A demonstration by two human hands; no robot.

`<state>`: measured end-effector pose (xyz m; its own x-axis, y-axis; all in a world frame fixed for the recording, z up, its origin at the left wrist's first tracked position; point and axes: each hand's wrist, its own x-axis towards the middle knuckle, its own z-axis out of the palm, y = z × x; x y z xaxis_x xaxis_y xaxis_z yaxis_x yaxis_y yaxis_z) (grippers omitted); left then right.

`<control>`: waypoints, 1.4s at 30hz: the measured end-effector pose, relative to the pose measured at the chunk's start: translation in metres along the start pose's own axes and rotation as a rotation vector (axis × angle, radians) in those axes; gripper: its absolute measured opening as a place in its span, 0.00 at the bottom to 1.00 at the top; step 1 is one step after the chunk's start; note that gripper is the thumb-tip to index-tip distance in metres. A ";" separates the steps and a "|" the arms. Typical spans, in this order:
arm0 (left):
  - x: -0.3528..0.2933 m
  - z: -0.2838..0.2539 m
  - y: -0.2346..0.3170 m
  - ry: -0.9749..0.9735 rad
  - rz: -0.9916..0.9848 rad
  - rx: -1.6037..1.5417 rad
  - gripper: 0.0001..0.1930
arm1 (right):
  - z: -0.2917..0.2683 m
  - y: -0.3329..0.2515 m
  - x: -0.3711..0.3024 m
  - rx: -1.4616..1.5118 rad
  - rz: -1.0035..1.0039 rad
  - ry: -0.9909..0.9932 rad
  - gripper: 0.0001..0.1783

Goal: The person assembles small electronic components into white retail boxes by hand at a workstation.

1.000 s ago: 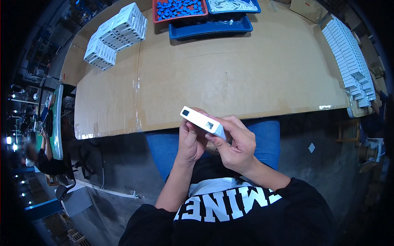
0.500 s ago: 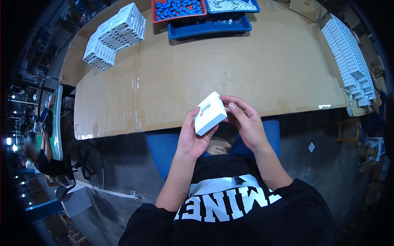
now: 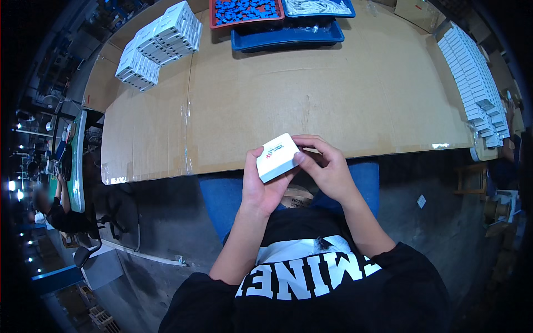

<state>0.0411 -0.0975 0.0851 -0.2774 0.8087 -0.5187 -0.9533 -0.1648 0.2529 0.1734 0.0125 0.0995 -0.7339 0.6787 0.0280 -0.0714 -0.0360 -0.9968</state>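
A small white box (image 3: 277, 157) with print on its upper face is held between my two hands, just off the near edge of the table. My left hand (image 3: 260, 186) cradles it from the left and below, thumb along its side. On the right end, my right hand (image 3: 328, 167) grips the box with its thumb on the near side and its fingers at the far corner. The box is tilted; its underside and some of my fingertips are hidden.
White boxes (image 3: 158, 41) stand stacked at the table's far left, and more white boxes (image 3: 474, 83) line the right edge. At the back sit a red tray (image 3: 247, 24) of blue parts, a blue tray of white parts, and another blue tray (image 3: 288, 41). A person (image 3: 64, 208) works at far left.
The box has come slightly nearer and lies flatter. My right thumb and fingers have closed onto its right end. The view has shifted a little.
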 end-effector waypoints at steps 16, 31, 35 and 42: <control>-0.007 0.011 -0.005 -0.025 0.378 0.343 0.32 | 0.000 -0.007 -0.003 -0.238 -0.239 -0.087 0.25; 0.011 0.004 -0.019 -0.023 0.660 0.968 0.21 | -0.024 0.022 0.004 -0.156 -0.069 0.175 0.38; 0.014 0.027 -0.023 -0.044 0.846 1.408 0.23 | -0.028 0.003 0.009 -0.136 -0.074 0.076 0.47; 0.045 0.058 -0.035 -0.249 0.801 1.533 0.24 | -0.082 -0.001 0.021 -0.082 -0.025 0.080 0.51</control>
<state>0.0687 -0.0224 0.1001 -0.4192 0.8858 0.1992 0.4043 -0.0143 0.9145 0.2136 0.0871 0.0950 -0.6761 0.7352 0.0499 -0.0313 0.0391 -0.9987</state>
